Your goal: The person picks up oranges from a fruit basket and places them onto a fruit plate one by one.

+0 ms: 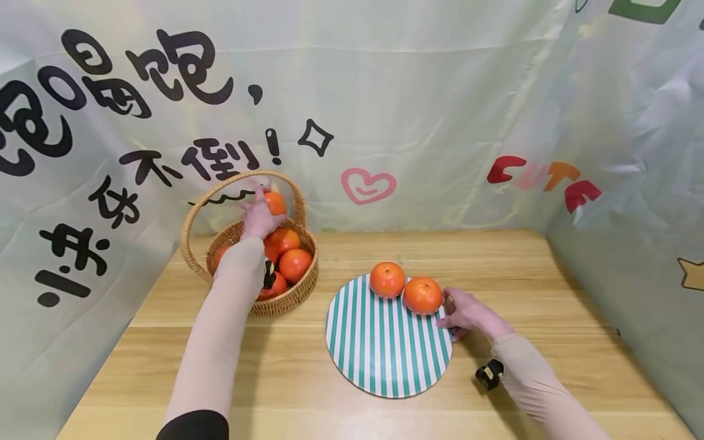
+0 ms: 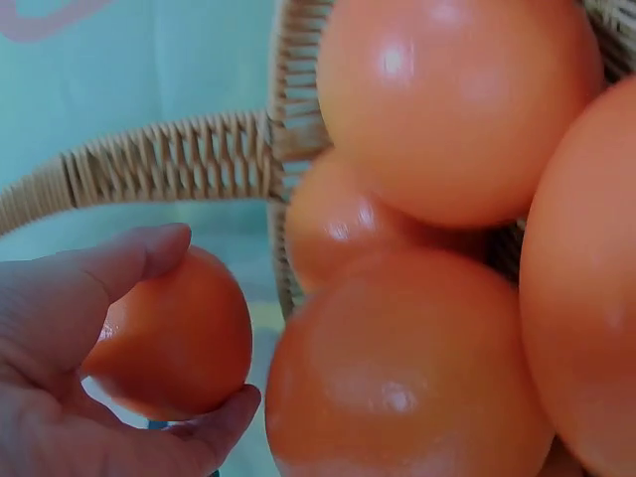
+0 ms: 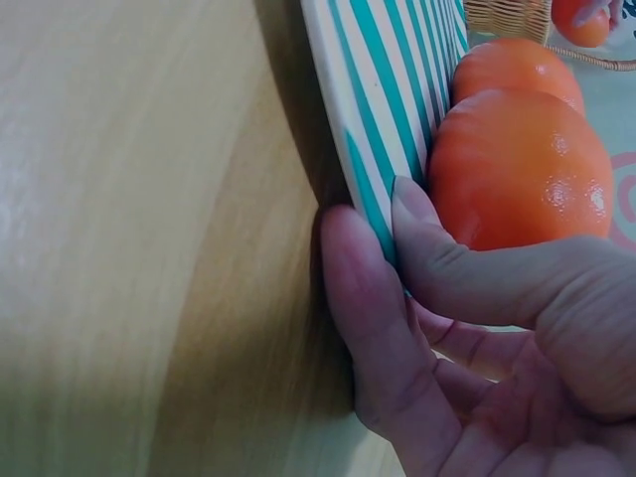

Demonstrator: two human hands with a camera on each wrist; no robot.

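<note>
My left hand (image 1: 260, 215) grips an orange (image 1: 275, 203) above the wicker basket (image 1: 283, 304), beneath its arched handle. In the left wrist view, thumb and fingers curl round that orange (image 2: 189, 338), beside several more oranges (image 2: 407, 368) in the basket. My right hand (image 1: 467, 313) pinches the right edge of a round plate (image 1: 385, 354) with green and white stripes. The right wrist view shows the thumb on top of the plate (image 3: 383, 109) and a finger under its rim. Two oranges (image 1: 387, 280) sit side by side at the plate's far edge, one close to the right thumb.
The wooden table (image 1: 473, 256) carries the basket at back left and the plate in the middle. Behind and on both sides hangs a pale cloth (image 1: 440, 122) with printed lettering and a pink heart (image 1: 368, 186). The basket's tall handle (image 1: 189, 238) arches over the fruit.
</note>
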